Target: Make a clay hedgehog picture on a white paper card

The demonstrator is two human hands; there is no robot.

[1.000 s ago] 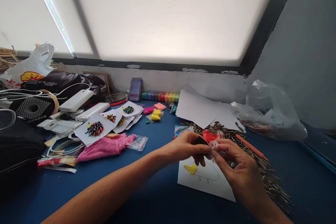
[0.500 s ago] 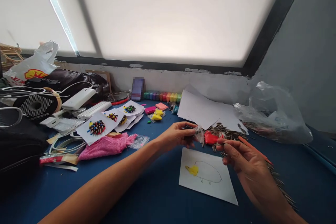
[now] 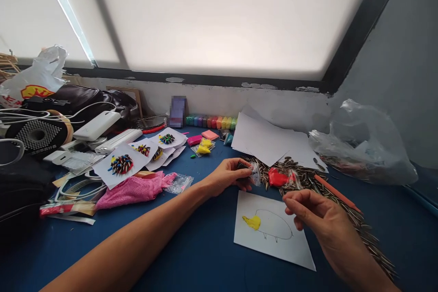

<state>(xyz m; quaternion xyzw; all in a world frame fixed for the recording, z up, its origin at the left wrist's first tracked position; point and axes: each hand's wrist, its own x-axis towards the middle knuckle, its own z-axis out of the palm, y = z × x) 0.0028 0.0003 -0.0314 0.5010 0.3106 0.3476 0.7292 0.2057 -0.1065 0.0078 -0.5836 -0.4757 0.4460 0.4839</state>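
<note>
My left hand (image 3: 232,175) is closed on a crumpled clear plastic bag (image 3: 255,174) above the seeds. Right of that bag, a lump of red clay (image 3: 278,177) in clear wrapping lies on a heap of striped sunflower seeds (image 3: 289,164). My right hand (image 3: 306,212) hovers over the right edge of a white sheet (image 3: 273,248), thumb and forefinger pinched together; whatever may be between them is too small to make out. That sheet bears a pencilled oval body with short legs, and yellow clay (image 3: 252,222) covers its pointed head.
At left lie finished seed-and-clay pictures (image 3: 121,164), a pink cloth (image 3: 133,191) and a white power bank (image 3: 97,125). Behind are yellow clay packets (image 3: 204,147), a row of coloured clay (image 3: 212,122) and white paper (image 3: 260,139). A plastic bag (image 3: 366,155) stands right, near an orange stick (image 3: 337,193).
My right hand has come away from the red clay packet, moving down and toward me. The packet now rests on the seeds. My left hand still grips the clear bag.
</note>
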